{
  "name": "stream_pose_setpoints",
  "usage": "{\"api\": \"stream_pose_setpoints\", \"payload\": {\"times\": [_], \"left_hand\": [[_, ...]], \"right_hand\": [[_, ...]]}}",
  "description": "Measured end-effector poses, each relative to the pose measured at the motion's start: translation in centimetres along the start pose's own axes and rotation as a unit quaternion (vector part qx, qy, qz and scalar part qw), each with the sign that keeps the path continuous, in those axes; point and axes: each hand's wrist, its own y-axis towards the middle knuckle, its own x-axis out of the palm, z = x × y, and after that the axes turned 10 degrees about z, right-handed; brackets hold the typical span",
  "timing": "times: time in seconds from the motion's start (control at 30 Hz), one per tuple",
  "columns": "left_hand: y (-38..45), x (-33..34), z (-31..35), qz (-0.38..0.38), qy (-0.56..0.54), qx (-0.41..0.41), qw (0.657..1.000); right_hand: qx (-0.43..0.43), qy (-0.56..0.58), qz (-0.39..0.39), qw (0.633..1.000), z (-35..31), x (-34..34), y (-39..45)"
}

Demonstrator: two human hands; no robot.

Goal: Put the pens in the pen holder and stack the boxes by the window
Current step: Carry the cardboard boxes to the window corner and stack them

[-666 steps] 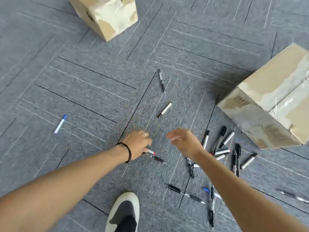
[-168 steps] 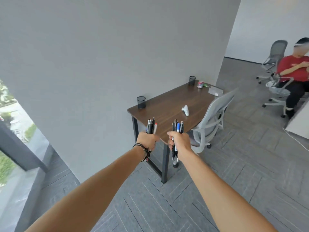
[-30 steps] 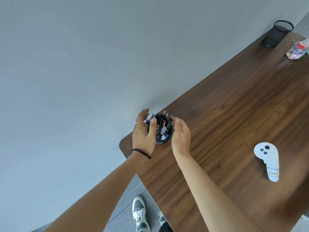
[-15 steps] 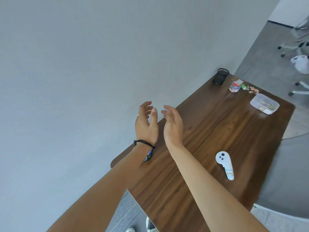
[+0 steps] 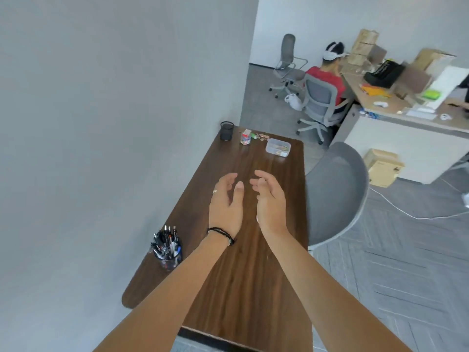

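Left hand [image 5: 225, 204] and right hand [image 5: 270, 199]: each grip is slack, fingers apart, holding nothing, raised above the desk [image 5: 243, 275]. The pens [image 5: 165, 243] stand in the pen holder [image 5: 170, 260] at the desk's near-left edge. 1 cardboard box [image 5: 383, 167] sits on the floor beyond the grey chair [image 5: 335, 194].

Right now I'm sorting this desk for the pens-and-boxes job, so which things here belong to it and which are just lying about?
Belongs to the job:
- pens
- pen holder they stand in
- both hands, empty: left hand, right hand

Just lying about:
- empty mesh cup
- clear plastic tub
- small clutter
- grey chair
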Motion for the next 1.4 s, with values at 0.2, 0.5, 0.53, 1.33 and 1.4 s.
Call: {"api": "stream_pose_setpoints", "payload": {"times": [0.2,0.5,0.53,1.33,1.4], "left_hand": [[-7.8,5.3,3.4,-0.112,-0.034,0.023,0.993],[-23.9,15.3,11.7,-0.299,-0.104,0.054,0.947],[-26.6,16.6,12.7,-0.321,-0.109,0.056,0.939],[-90.6,31.6,30.0,-0.654,-0.169,0.093,0.732],[-94.2,33.3,30.8,-0.676,-0.175,0.097,0.709]], "right_hand": [[0.016,-0.001,0.132,0.991,-0.8,-11.1,-3.0],[0.051,-0.002,0.312,0.949,-1.6,-32.3,-10.7],[0.052,-0.008,0.334,0.941,-1.5,-35.0,-12.0],[0.102,-0.038,0.668,0.736,3.3,-90.0,-49.3],[0.108,-0.039,0.690,0.715,4.3,-93.3,-50.7]]}}
